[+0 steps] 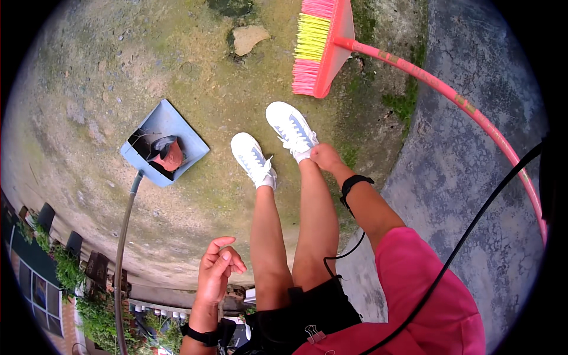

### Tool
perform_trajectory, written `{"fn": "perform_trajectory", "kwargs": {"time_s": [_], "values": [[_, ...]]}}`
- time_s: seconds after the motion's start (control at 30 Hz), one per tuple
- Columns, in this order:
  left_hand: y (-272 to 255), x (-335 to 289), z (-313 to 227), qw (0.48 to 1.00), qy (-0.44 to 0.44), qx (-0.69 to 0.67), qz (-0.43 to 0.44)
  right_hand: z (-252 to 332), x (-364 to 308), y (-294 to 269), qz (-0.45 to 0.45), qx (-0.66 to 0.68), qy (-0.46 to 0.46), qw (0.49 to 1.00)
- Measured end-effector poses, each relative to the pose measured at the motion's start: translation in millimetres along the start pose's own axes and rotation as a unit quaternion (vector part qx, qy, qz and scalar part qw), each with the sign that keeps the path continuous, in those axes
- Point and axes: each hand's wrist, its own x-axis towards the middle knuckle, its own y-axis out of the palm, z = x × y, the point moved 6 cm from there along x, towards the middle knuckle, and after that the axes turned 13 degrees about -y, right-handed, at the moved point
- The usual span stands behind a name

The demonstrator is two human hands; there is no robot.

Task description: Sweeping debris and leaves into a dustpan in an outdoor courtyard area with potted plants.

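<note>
My right hand reaches down to my right ankle, its fingers closed against the top of the white sock. What the fingers hold, if anything, is hidden. Below the sock is a white laced sneaker; its mate stands to the left. My left hand hangs in the air beside my left shin, fingers loosely bent and apart, with nothing in it. A grey-blue dustpan is on the ground at the left, holding a reddish-brown piece and dark scraps.
A pink broom with pink and yellow bristles is at the upper right, its handle curving right. The dustpan's long handle runs down the left side. Mossy ground meets grey concrete. Plants stand lower left.
</note>
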Motion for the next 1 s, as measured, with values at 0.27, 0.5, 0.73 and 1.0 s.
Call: {"fn": "perform_trajectory", "kwargs": {"time_s": [0.27, 0.5, 0.73, 1.0], "values": [[0.2, 2.5, 5.4, 1.000, -0.005, -0.008, 0.008, -27.8, -11.4, 15.2, -0.025, 0.248, 0.022, 0.968], [7.8, 9.4, -3.4, 1.000, -0.019, 0.014, -0.012, -23.0, -20.8, -3.2, -0.080, 0.283, 0.063, 0.954], [30.5, 37.6, -24.7, 0.984, 0.030, 0.168, -0.058, 106.2, -80.5, -50.6, 0.070, 0.485, 0.064, 0.870], [68.8, 34.7, -39.9, 0.978, 0.084, 0.178, -0.072, 199.2, -127.1, -67.7, 0.116, 0.586, -0.008, 0.802]]}}
